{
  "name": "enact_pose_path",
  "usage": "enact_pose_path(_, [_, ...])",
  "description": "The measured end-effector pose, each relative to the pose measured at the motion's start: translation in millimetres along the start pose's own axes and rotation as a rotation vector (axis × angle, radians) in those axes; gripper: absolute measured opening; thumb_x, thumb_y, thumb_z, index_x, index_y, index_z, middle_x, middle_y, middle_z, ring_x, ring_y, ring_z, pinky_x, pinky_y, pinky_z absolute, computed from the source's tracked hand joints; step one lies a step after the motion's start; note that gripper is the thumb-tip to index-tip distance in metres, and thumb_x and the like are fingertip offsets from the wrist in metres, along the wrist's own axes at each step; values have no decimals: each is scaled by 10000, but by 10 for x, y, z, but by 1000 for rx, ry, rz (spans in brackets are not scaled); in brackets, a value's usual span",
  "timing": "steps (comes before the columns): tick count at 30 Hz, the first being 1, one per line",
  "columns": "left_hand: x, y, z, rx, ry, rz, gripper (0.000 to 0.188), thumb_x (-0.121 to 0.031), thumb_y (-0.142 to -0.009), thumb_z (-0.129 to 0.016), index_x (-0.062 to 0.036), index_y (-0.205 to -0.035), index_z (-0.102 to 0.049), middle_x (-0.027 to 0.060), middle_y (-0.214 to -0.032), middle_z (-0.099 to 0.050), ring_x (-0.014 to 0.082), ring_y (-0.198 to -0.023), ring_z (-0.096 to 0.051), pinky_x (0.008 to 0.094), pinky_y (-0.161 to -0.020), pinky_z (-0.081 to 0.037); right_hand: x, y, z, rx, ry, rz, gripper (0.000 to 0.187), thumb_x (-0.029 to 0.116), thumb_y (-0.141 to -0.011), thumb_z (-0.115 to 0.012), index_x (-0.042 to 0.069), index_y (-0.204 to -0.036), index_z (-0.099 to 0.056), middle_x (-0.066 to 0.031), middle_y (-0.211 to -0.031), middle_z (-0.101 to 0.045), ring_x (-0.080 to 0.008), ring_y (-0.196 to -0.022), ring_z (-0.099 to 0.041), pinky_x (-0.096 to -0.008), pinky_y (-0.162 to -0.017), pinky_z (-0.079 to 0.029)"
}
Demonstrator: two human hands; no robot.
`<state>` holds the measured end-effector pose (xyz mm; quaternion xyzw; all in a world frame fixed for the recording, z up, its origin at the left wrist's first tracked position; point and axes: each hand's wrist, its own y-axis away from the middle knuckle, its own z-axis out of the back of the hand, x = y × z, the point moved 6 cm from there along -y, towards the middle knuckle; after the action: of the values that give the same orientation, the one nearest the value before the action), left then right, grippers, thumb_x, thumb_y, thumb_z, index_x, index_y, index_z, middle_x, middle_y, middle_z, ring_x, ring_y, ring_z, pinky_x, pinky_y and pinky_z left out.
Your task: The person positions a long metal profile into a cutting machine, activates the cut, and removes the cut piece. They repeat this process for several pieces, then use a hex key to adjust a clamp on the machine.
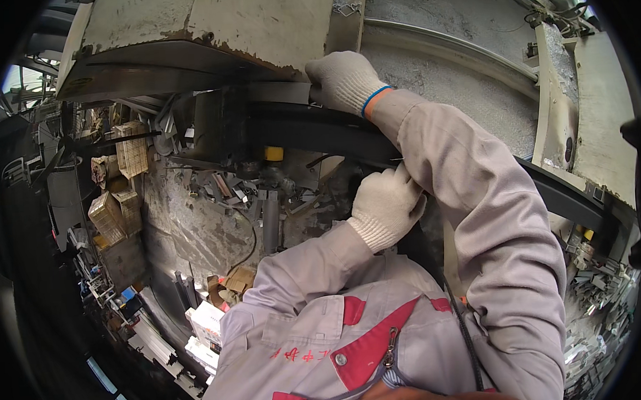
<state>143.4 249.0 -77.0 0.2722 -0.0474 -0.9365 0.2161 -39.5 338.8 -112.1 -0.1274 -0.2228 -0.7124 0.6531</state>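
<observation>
My right hand (pixel 345 81), in a white knit glove with a blue cuff edge, reaches up to the corner of a pale metal housing (pixel 255 24) with chipped paint. Its fingers curl inward beside a light strip (pixel 280 92); what they hold, if anything, is hidden. Lower down, my gloved left hand (pixel 385 208) is closed just under my right forearm, beside a dark metal beam (pixel 310 125). The fingertips of that hand are partly covered by the right sleeve, and I cannot see what is in them.
Behind the beam lies a grey, dust-covered machine bed (pixel 451 73) with a long rail (pixel 453 44). Metal offcuts (pixel 238 189) litter the floor below, near a yellow cylinder (pixel 273 153). Wrapped bundles (pixel 113 212) stand at left; more scrap (pixel 600 295) lies at right.
</observation>
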Motion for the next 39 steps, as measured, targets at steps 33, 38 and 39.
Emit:
enact_pose_path(33, [1432, 1, 964, -331, -5, 398, 583, -124, -1015, -653, 37, -1567, -557, 241, -1633, -555, 372, -1500, -553, 417, -1257, -416, -2459, 5306, 1203, -1046, 42, -849, 261, 161, -836, -865, 104, -1083, -801, -90, -1072, -792, -294, -1030, -776, -393, -933, -627])
enact_pose_path(38, [-211, -406, 485, -299, 38, 143, 523, -41, -990, -720, -5, -1506, -645, 200, -1602, -604, 321, -1488, -582, 419, -1223, -476, -3865, 6666, 1719, -716, 305, -1324, 671, 488, -867, -858, 140, -1420, -707, -162, -1475, -674, -366, -1425, -589, -464, -1198, -498])
enact_pose_path(39, [-535, -549, 328, -239, 130, 137, 562, -67, -960, -777, -36, -1505, -644, 171, -1610, -599, 320, -1441, -628, 419, -1168, -534, -4110, 6733, 1768, -650, 296, -1321, 700, 506, -860, -856, 140, -1436, -701, -167, -1487, -674, -367, -1430, -591, -461, -1202, -497])
